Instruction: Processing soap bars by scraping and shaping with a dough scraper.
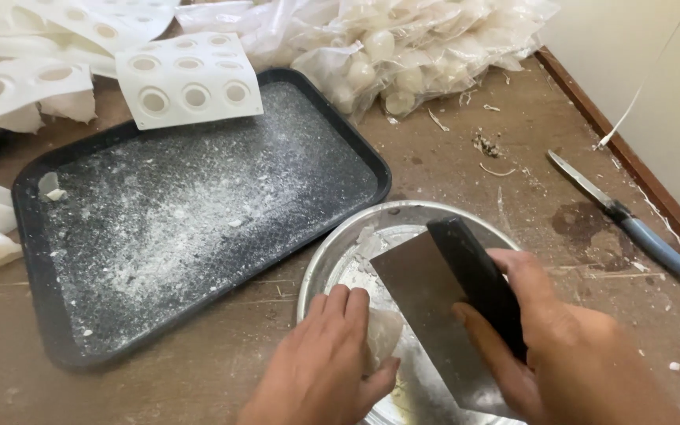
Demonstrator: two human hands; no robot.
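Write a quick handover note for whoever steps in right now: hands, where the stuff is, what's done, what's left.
Left hand: holds a white lump in the metal bowl.
Right hand: grips a scraper by its black handle, blade down into the bowl beside the lump.
Black tray: dusted with white powder and crumbs, nothing whole on it.
Done: white scrapings already lie in the bowl.
Left: lump still in hand; white moulds and bagged white balls sit behind; knife lies unused at right.
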